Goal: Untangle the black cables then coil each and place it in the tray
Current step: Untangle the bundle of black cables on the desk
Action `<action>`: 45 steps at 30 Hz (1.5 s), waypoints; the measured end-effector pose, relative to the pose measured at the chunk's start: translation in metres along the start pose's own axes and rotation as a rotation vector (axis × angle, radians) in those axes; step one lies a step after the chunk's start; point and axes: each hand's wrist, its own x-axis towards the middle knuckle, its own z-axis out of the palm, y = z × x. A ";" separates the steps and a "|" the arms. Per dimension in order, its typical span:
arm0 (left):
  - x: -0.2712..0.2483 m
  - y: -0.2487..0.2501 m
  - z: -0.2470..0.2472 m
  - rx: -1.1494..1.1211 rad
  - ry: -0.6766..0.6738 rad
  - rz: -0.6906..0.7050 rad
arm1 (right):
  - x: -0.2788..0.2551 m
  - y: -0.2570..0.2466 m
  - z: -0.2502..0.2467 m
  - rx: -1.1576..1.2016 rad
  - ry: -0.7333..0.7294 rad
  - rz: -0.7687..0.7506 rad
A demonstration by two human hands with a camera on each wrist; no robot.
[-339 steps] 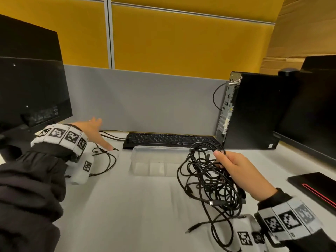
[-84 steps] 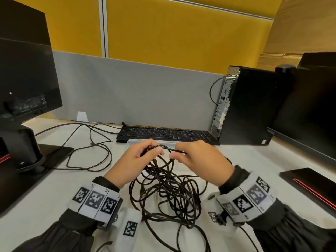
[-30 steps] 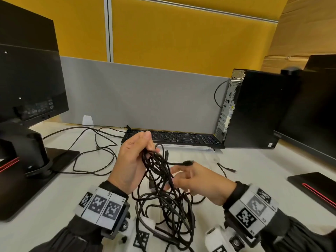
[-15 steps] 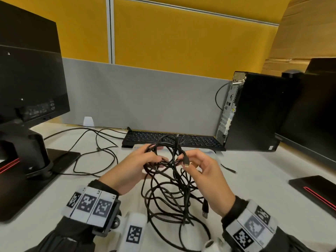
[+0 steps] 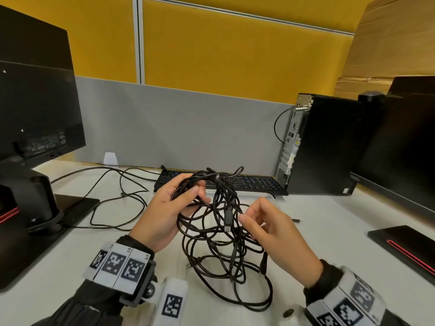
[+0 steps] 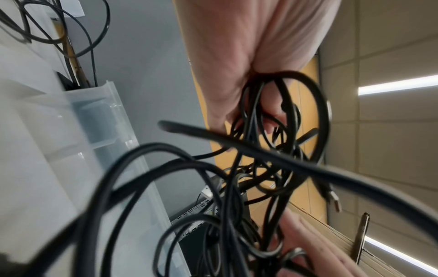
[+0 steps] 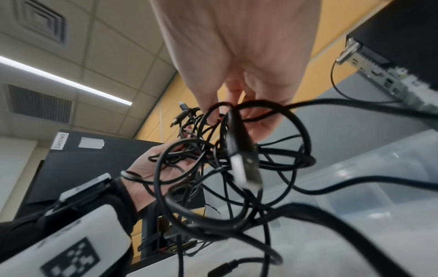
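A tangle of black cables (image 5: 219, 236) hangs above the white desk, its lowest loops lying on the surface. My left hand (image 5: 200, 194) grips the top of the bundle, with several strands running through its curled fingers (image 6: 272, 120). To the right, my right hand (image 5: 244, 216) pinches a strand at the side of the tangle between thumb and fingers (image 7: 258, 129). A plug end (image 5: 227, 223) dangles between the two hands and shows close up in the right wrist view as the plug (image 7: 244, 168). The clear plastic tray (image 5: 268, 196) sits behind the cables, mostly hidden by them.
A black keyboard (image 5: 256, 183) lies behind the tray, with a PC tower (image 5: 324, 147) to its right. A monitor (image 5: 35, 102) on its stand fills the left, and thin cables (image 5: 117, 198) lie beside it. Another monitor (image 5: 404, 137) and its base (image 5: 404, 245) are on the right.
My hands have drawn apart. The right hand has moved down and right off the plug end, which now dangles, and holds a strand. The left hand still grips the top of the bundle.
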 end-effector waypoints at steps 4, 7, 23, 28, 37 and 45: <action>0.000 -0.002 0.001 -0.007 0.005 0.032 | -0.002 -0.005 -0.001 -0.082 0.056 -0.116; 0.000 -0.002 0.001 -0.040 0.011 0.039 | 0.001 -0.009 0.003 -0.113 0.116 -0.176; -0.004 0.004 0.005 -0.074 -0.030 0.028 | 0.012 -0.018 0.020 -0.181 0.276 -0.356; -0.003 0.002 -0.005 -0.060 -0.087 0.049 | 0.025 -0.023 0.012 -0.153 0.243 -0.443; 0.003 0.007 -0.001 -0.113 0.034 0.012 | 0.039 -0.033 -0.007 -0.128 -0.210 -0.201; 0.000 0.003 0.004 0.003 0.005 0.020 | 0.075 -0.059 -0.007 -0.206 -0.342 -0.175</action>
